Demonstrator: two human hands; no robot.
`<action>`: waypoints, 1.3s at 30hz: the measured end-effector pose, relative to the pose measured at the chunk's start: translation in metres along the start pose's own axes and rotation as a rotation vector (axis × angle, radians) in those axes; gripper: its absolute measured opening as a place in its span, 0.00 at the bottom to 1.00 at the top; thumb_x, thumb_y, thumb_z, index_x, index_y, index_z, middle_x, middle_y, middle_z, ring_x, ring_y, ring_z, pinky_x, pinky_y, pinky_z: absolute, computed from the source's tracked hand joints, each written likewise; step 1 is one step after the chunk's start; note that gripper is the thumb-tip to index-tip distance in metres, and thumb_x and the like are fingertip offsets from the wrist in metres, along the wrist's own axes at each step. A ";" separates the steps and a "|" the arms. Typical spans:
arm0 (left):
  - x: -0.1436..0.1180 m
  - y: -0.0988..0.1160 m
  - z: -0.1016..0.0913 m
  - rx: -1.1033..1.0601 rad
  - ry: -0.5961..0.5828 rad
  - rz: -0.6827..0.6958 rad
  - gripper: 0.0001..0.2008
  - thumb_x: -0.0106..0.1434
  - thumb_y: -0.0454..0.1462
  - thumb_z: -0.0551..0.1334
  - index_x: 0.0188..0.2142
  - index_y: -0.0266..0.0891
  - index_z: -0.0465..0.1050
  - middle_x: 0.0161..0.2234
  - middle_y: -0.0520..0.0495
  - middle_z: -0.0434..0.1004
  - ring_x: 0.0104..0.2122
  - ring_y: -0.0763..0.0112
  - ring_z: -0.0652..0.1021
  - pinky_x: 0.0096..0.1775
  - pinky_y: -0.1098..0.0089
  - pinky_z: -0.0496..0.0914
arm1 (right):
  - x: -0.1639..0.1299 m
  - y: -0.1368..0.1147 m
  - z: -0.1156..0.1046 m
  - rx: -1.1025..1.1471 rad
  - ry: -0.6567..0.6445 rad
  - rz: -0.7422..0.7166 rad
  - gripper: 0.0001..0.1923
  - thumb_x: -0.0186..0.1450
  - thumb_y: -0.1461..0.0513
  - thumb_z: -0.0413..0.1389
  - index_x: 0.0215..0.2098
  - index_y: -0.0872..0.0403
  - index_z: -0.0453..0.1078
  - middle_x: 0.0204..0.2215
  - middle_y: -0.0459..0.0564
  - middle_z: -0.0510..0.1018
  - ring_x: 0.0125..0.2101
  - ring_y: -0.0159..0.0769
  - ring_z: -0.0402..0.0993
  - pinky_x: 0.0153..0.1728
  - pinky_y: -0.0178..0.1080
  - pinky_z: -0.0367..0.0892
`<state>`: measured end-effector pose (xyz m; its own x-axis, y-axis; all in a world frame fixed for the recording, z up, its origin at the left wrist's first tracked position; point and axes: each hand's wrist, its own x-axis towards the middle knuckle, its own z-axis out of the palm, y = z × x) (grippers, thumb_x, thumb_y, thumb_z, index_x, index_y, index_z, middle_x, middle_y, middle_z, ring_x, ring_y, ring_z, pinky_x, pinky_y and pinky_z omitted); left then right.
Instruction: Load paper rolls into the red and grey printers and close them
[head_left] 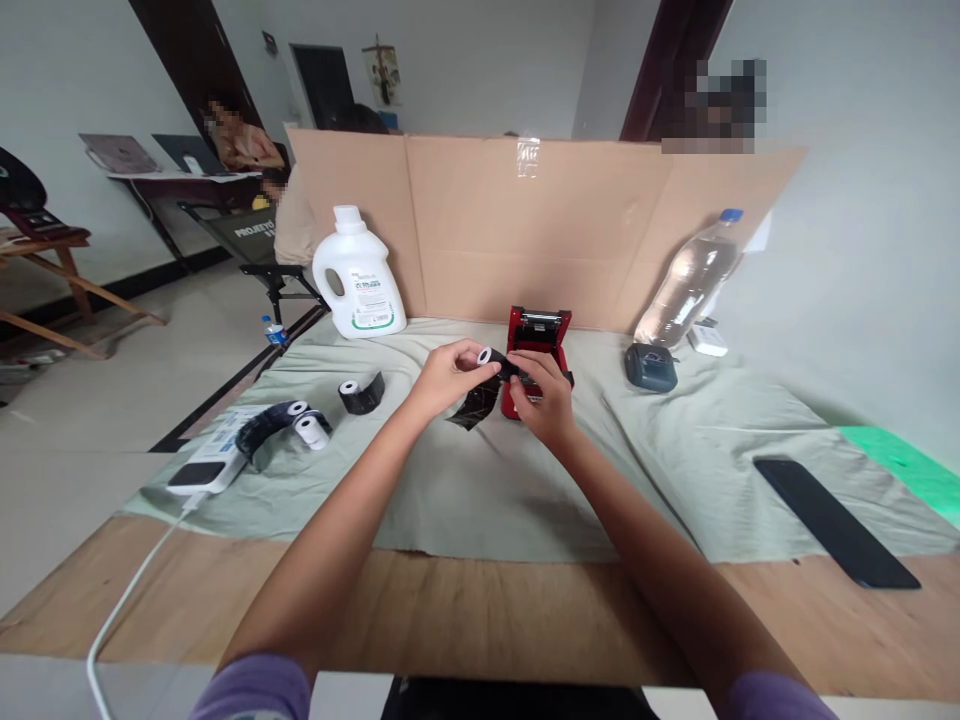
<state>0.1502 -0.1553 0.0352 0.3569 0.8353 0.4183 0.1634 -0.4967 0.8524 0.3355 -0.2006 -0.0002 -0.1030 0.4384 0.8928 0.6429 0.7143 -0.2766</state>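
Between both hands is a small paper roll (491, 358) with a white end and a dark outer layer, held just in front of a red printer. A loose dark strip (476, 405) hangs below it. My left hand (452, 380) pinches the roll at its white end. With bent fingers, my right hand (546, 398) grips its other side and partly hides it. Behind my right hand, the red printer (558, 330) stands with its lid raised; its lower front is largely covered. To the left lies another roll (361, 396) with its dark strip partly unwound.
More rolls (311, 432) lie beside a white power strip (214, 470) with a cable. A white jug (360, 285), a tilted clear bottle (688, 280) and a dark case (651, 367) stand near the cardboard screen (525, 230). A black phone (836, 520) lies right. People sit beyond.
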 end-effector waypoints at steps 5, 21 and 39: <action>-0.003 0.006 -0.003 0.005 -0.073 -0.007 0.17 0.54 0.49 0.70 0.31 0.37 0.77 0.27 0.50 0.78 0.28 0.70 0.76 0.32 0.72 0.68 | 0.003 -0.001 -0.003 0.130 -0.105 0.065 0.17 0.65 0.62 0.57 0.52 0.50 0.72 0.40 0.52 0.81 0.39 0.40 0.76 0.40 0.44 0.74; -0.006 0.016 -0.014 0.190 -0.098 0.083 0.22 0.56 0.48 0.69 0.47 0.40 0.72 0.37 0.48 0.79 0.40 0.64 0.78 0.45 0.65 0.69 | 0.012 -0.013 0.000 0.508 -0.042 0.564 0.18 0.61 0.53 0.62 0.47 0.51 0.75 0.43 0.52 0.82 0.45 0.43 0.78 0.44 0.44 0.74; -0.013 0.031 0.009 0.025 0.149 0.007 0.16 0.54 0.48 0.70 0.35 0.38 0.81 0.34 0.45 0.84 0.36 0.62 0.82 0.40 0.66 0.74 | 0.022 -0.036 -0.001 0.728 0.137 0.781 0.21 0.54 0.51 0.67 0.41 0.52 0.72 0.36 0.48 0.80 0.27 0.29 0.72 0.23 0.33 0.70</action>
<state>0.1584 -0.1835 0.0531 0.2179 0.8566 0.4676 0.1851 -0.5067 0.8420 0.3104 -0.2172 0.0301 0.2551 0.8814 0.3976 -0.1165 0.4363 -0.8922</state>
